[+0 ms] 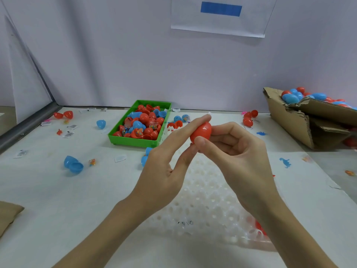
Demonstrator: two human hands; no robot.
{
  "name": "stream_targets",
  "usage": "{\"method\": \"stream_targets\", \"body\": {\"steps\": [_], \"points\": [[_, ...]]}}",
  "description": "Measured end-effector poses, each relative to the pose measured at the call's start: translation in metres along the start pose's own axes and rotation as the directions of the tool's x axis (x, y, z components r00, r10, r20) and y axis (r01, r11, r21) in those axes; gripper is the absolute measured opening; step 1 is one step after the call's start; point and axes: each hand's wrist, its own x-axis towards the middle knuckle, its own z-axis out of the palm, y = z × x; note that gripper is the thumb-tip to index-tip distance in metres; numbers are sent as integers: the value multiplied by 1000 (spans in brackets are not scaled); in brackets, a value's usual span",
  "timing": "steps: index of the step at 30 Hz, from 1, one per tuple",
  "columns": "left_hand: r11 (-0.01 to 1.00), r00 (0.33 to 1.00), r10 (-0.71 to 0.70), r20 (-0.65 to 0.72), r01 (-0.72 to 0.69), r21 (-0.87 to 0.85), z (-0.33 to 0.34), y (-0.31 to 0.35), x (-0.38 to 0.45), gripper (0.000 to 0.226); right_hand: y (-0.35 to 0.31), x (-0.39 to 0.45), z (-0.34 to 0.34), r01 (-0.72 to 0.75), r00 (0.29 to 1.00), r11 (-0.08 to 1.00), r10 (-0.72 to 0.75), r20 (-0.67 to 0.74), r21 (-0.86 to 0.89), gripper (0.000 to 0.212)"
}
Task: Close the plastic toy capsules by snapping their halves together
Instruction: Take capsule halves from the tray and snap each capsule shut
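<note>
From the head camera, a red capsule (201, 133) is held above the white perforated tray (202, 200) — the left hand (164, 167) pinches it between fingertips above and thumb below, the right hand (237, 155) grips its other side with curled fingers. Whether its halves have snapped shut is unclear. Behind the tray, a green bin (133, 141) holds red and blue halves; to the tray's right, a torn cardboard box (301, 120) — cut off by the frame edge — holds closed capsules
</note>
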Motion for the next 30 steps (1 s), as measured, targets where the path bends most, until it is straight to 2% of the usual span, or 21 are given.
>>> {"method": "stream_targets", "body": {"steps": [3, 7, 10, 13, 16, 18, 21, 23, 25, 28, 30], "points": [[999, 999, -25, 34, 26, -25, 1, -1, 0, 45, 2, 2, 0, 0, 1000, 999, -1, -15, -43, 35], [999, 998, -34, 47, 36, -35, 2, -3, -1, 46, 2, 3, 0, -12, 999, 997, 17, 51, -78, 34], [982, 996, -63, 57, 72, -172, 1, -4, -1, 43, 3, 4, -2, 83, 996, 979, -73, 56, -187, 24], [927, 987, -153, 44, 159, -340, -1, -2, 2, 36, 8, 4, -2, 205, 977, 912, -210, 26, -355, 29], [896, 945, -325, -25, 299, -328, 3, 0, 4, 47, 12, 5, -3, 287, 941, 789, -338, 6, -544, 36], [857, 917, -399, -23, 363, -366, 7, 0, 4, 45, 17, 6, -5, 308, 925, 716, -378, 23, -627, 36], [807, 898, -438, -47, 370, -460, 8, -3, 3, 34, 23, 5, -4, 308, 923, 674, -382, 40, -671, 33], [776, 889, -456, -51, 369, -512, 4, -3, 5, 29, 24, 4, -3, 305, 931, 664, -358, 68, -683, 35], [793, 891, -448, -77, 356, -494, -1, -4, 7, 28, 23, 5, -4, 306, 944, 701, -311, 109, -645, 33], [832, 915, -397, -75, 325, -449, -9, -3, 10, 27, 18, 6, -8, 221, 974, 919, -190, 125, -326, 15], [861, 937, -345, -50, 295, -414, -12, -2, 11, 27, 13, 7, -10, 151, 987, 966, -137, 82, -209, 16]]}}
